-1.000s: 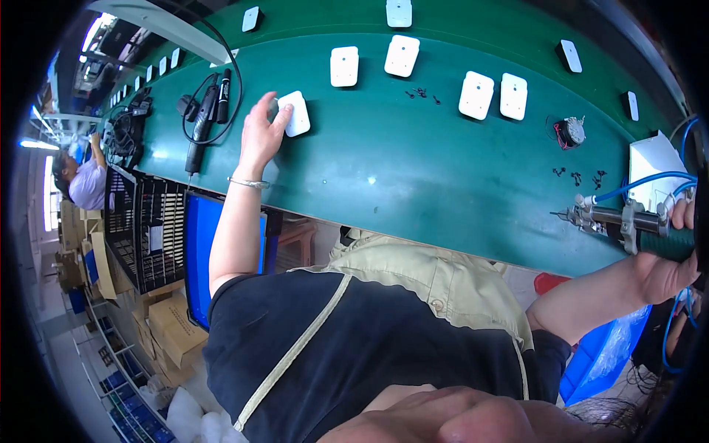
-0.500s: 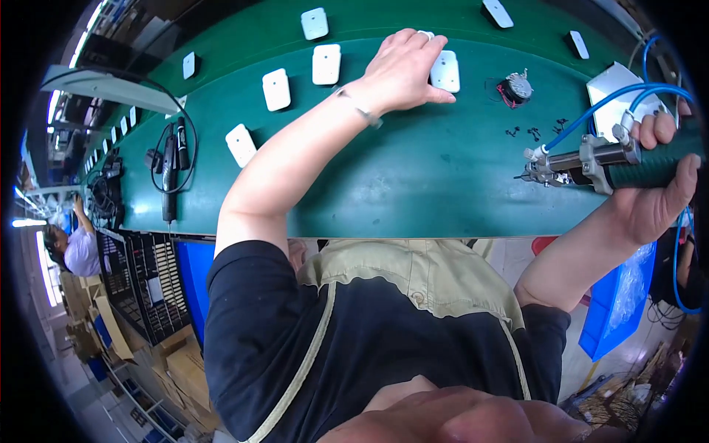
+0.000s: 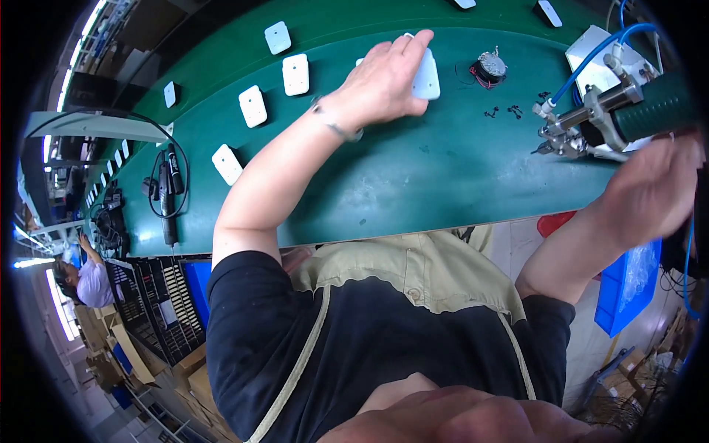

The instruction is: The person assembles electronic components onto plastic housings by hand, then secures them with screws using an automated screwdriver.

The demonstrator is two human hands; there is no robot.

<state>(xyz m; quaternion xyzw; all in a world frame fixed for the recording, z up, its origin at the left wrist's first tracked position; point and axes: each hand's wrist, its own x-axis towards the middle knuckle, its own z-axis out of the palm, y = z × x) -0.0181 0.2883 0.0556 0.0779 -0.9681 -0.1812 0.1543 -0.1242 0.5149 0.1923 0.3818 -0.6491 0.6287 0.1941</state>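
Note:
My left hand [image 3: 380, 85] spans a white rounded case [image 3: 426, 80] on the green table, fingers along its far end and thumb by its near end. The hand hides the case's left part. Another white edge [image 3: 360, 61] peeks out behind the hand. On the right, my right hand [image 3: 653, 188] is smeared by motion, just below the green grip [image 3: 657, 111] of a metal pneumatic tool [image 3: 565, 136] with blue air hoses. Its fingers cannot be made out. A round dark motor-like part [image 3: 490, 68] with red wires lies between the case and the tool, near small black screw-like pieces [image 3: 515, 111].
More white cases [image 3: 295, 74] stand to the left and along the far green strip. A black corded pen-like tool [image 3: 167, 196] lies at the left. A white angled plate [image 3: 591, 63] sits behind the tool. Below are a blue bin [image 3: 628, 288] and a black crate [image 3: 159, 303]. A person [image 3: 88, 280] is far left.
The view has turned slightly, shifting the table's things leftward. My right hand has come down off the tool's green grip, while my left hand stays at the white case.

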